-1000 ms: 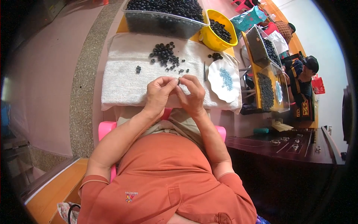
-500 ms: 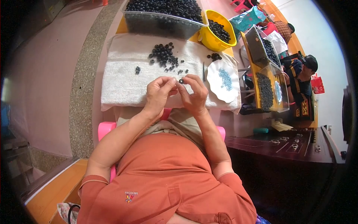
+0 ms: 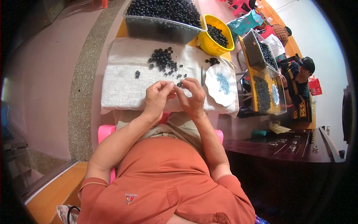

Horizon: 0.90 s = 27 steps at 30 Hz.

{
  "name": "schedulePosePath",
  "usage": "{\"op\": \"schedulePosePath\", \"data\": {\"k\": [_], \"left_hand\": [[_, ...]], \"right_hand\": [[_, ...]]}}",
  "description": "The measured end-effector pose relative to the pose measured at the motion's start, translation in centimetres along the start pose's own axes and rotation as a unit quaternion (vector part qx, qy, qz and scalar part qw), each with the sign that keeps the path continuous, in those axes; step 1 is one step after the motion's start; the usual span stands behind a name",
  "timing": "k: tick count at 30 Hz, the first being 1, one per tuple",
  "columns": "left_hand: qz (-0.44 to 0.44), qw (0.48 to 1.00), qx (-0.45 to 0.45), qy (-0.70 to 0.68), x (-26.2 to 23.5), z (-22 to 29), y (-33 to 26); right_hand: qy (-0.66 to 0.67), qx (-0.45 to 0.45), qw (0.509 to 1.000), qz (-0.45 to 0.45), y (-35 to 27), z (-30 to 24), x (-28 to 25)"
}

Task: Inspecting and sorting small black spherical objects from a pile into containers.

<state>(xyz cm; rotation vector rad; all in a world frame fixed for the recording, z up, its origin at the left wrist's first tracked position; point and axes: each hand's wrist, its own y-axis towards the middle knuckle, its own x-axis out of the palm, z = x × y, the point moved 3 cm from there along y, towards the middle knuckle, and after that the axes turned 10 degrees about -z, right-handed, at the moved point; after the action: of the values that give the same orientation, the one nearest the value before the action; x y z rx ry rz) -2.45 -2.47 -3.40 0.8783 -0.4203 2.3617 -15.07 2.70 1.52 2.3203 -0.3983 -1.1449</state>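
Observation:
Over the near part of a white towel [image 3: 121, 93], my two hands meet, fingertips close together. My right hand [image 3: 193, 99] pinches a small black ring-shaped part [image 3: 179, 84] between thumb and forefinger. My left hand [image 3: 156, 99] is closed in a pinch beside it; whatever it holds is too small to make out. Just beyond lies a loose pile of black ring-shaped parts [image 3: 162, 59], with a little cluster [image 3: 137, 74] to its left. Right of my hands, a scalloped white plate [image 3: 223, 100] bears small pale-blue pieces [image 3: 223, 83]. A thin dark tool [image 3: 202, 76] lies alongside the plate.
A clear plastic bin [image 3: 160, 28] full of black parts stands at the far edge, beside a yellow tub [image 3: 206, 42]. More black parts [image 3: 212, 61] lie near the plate. Rightward, a co-worker [image 3: 300, 76] sits by another table with bins [image 3: 248, 44]. A pink chair [image 3: 106, 131] is under me.
The view has shifted slightly, so the table and its contents sit a little differently in the picture. Both hands keep their pinch, and the black ring has turned slightly between the fingers.

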Motion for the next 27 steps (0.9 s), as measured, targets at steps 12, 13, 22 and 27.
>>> {"op": "schedulePosePath", "data": {"k": [12,13,22,27], "left_hand": [[0.017,1.0,-0.012,0.015,0.0,0.2,-0.3],[0.014,1.0,-0.011,0.02,0.0,0.3,-0.3],[0.004,0.999,-0.026,0.018,0.3,0.2,-0.3],[0.007,1.0,-0.016,0.019,-0.1,0.2,-0.4]], "right_hand": [[-0.049,-0.011,0.992,0.118,5.1,2.1,-6.6],[-0.071,-0.029,0.988,0.134,6.4,2.4,-7.7],[-0.361,0.158,0.918,0.03,15.1,10.6,-11.8],[-0.033,0.094,0.988,-0.122,10.3,9.6,-3.9]]}}
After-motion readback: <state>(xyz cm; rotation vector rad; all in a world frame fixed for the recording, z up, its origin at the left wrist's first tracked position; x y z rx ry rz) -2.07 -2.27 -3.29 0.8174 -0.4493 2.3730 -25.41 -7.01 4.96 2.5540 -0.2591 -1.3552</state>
